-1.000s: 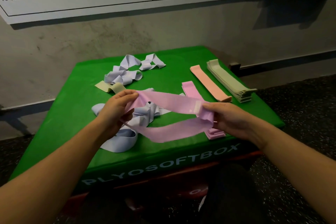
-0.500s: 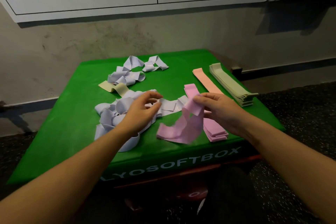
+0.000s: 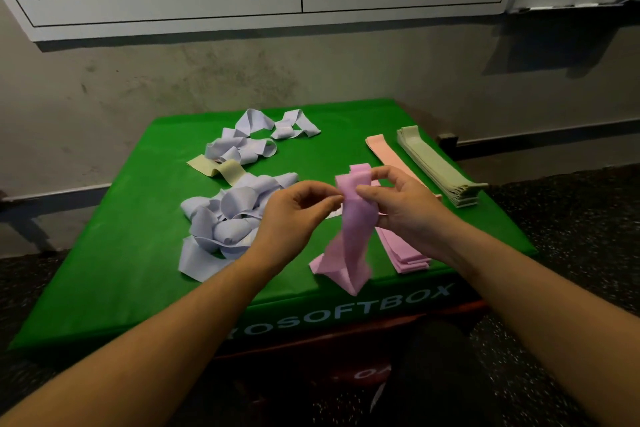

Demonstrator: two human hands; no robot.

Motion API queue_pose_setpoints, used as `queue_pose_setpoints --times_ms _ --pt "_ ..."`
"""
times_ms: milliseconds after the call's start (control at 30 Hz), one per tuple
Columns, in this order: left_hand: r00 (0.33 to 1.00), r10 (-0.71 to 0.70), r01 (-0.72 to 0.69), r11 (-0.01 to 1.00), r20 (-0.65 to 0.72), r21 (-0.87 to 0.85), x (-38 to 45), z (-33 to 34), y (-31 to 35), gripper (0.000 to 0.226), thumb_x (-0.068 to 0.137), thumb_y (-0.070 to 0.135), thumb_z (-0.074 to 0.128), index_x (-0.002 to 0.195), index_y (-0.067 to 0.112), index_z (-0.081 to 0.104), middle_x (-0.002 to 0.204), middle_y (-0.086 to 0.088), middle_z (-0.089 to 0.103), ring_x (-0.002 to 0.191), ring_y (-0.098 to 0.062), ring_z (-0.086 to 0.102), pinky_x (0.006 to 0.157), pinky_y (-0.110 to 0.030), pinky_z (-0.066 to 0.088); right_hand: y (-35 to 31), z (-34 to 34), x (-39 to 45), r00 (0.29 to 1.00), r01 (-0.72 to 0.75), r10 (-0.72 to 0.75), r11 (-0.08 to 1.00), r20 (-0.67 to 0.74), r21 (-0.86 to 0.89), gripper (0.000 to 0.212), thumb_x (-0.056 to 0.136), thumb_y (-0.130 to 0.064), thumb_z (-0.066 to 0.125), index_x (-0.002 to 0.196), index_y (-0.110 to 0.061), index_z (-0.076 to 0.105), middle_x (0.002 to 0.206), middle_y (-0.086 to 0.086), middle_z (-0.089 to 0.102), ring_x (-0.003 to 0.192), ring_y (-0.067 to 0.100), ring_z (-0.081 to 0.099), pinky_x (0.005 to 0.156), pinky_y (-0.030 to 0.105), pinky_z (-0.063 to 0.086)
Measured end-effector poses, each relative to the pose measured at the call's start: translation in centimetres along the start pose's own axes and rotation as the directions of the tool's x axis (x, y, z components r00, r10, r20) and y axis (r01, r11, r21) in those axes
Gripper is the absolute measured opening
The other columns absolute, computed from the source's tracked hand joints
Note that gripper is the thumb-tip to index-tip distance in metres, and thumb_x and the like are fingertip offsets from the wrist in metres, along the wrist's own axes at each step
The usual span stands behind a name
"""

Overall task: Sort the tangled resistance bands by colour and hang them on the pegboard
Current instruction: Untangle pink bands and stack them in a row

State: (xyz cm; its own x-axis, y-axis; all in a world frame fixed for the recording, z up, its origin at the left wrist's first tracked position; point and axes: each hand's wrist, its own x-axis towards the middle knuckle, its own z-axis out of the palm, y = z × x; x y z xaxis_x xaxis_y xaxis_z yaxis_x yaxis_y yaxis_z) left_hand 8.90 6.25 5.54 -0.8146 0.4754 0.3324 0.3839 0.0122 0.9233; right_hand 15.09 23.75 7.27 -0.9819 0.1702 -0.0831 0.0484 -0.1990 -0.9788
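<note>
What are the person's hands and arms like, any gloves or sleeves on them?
Both are bare. The left hand and right hand wear no gloves, and no rings, watch or wristband show. Both forearms are uncovered to the frame's edge, with no sleeve in view.

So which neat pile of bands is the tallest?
The green stack at the far right; the peach pile and pink pile beside it are flatter.

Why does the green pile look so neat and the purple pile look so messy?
The green bands lie flat and straight in one even stack; the lavender bands curl and loop over each other in a heap. Green sits at the box's right edge, lavender left of the hands. Both rest on the green box.
</note>
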Motion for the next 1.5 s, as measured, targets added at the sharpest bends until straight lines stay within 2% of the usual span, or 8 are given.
queue_pose_setpoints --times_ms 267,433,733,867,1033,1233,1367,1500 --pt "0.997 -0.055 0.06 0.99 0.047 -0.124 -0.1 0.8 0.5 0.033 0.086 0.002 0.072 0.111 0.022 0.063 0.094 -0.026 0.065 0.086 -0.022 0.064 0.087 -0.043 0.056 -0.5 0.0 -0.6 0.999 0.044 -0.044 0.999 0.009 0.017 0.024 0.091 -0.005 0.064 0.098 -0.018 0.045 0.077 0.009 0.069 0.078 0.022 0.066 0.079 0.042 0.054" --pt "0.995 -0.098 0.099 0.994 0.012 -0.038 0.0 0.8 0.8 0.022 0.088 0.008 0.072 0.109 0.014 0.074 0.098 -0.002 0.076 0.094 -0.01 0.071 0.086 -0.025 0.056 -0.9 -0.7 -1.1 0.997 0.078 -0.074 0.966 0.026 -0.245 0.017 0.094 -0.012 0.063 0.11 -0.016 0.068 0.096 0.008 0.073 0.088 0.019 0.07 0.078 0.034 0.059" --pt "0.998 0.054 -0.053 0.996 -0.017 0.075 0.2 1.5 1.6 0.014 0.089 0.014 0.072 0.09 0.028 0.07 0.102 -0.002 0.063 0.092 -0.004 0.063 0.077 -0.016 0.051 -1.5 -2.3 -1.1 0.883 0.382 -0.456 0.569 0.107 -0.729 0.009 0.087 -0.023 0.074 0.095 -0.022 0.077 0.094 -0.002 0.062 0.083 0.013 0.059 0.072 0.022 0.048" --pt "0.989 -0.089 0.114 0.969 0.122 -0.218 0.9 2.1 2.0 0.025 0.09 0.014 0.069 0.111 0.026 0.062 0.111 -0.003 0.07 0.103 -0.013 0.067 0.083 -0.026 0.055 -2.6 -1.9 -1.4 0.901 0.408 -0.419 0.74 0.107 -0.535 0.006 0.09 -0.014 0.069 0.093 -0.017 0.073 0.085 -0.001 0.068 0.074 0.005 0.059 0.069 0.018 0.047" --pt "0.968 -0.151 0.182 0.973 0.201 -0.144 1.1 3.3 2.3 0.012 0.099 0.021 0.057 0.1 0.021 0.069 0.087 0.009 0.076 0.081 -0.004 0.067 0.074 -0.022 0.052 -3.0 -1.8 -0.6 0.913 0.378 -0.407 0.854 -0.006 -0.358 0.009 0.092 -0.008 0.065 0.092 -0.015 0.071 0.065 -0.011 0.063 0.059 0.004 0.053 0.056 0.017 0.044" --pt "0.975 -0.176 0.202 0.957 0.137 -0.208 2.2 4.7 2.9 0.018 0.103 0.022 0.049 0.098 0.015 0.066 0.082 -0.007 0.076 0.076 -0.017 0.068 0.073 -0.032 0.052 -1.9 -2.2 0.2 0.962 0.228 -0.247 0.961 -0.119 -0.153 0.016 0.099 -0.029 0.057 0.092 -0.019 0.066 0.067 -0.009 0.062 0.06 0.008 0.051 0.059 0.026 0.042" --pt "0.963 -0.257 0.266 0.852 0.083 -0.451 3.9 5.3 3.5 0.016 0.104 0.022 0.048 0.098 0.013 0.06 0.075 -0.009 0.069 0.075 -0.025 0.063 0.079 -0.04 0.054 -0.4 -3.4 -0.3 0.993 0.1 -0.114 0.955 -0.034 -0.28 0.036 0.102 -0.044 0.043 0.102 -0.017 0.068 0.086 0.001 0.071 0.078 0.014 0.064 0.071 0.031 0.05" --pt "0.935 -0.342 0.317 0.689 0.093 -0.651 5.9 6.1 3.6 0.012 0.106 0.02 0.043 0.103 0.014 0.052 0.063 -0.004 0.06 0.063 -0.021 0.063 0.065 -0.033 0.056 1.5 -4.5 -1.4 0.994 0.095 -0.064 0.922 0.093 -0.375 0.017 0.096 -0.025 0.06 0.11 -0.015 0.064 0.102 0.004 0.073 0.092 0.009 0.066 0.079 0.022 0.053"
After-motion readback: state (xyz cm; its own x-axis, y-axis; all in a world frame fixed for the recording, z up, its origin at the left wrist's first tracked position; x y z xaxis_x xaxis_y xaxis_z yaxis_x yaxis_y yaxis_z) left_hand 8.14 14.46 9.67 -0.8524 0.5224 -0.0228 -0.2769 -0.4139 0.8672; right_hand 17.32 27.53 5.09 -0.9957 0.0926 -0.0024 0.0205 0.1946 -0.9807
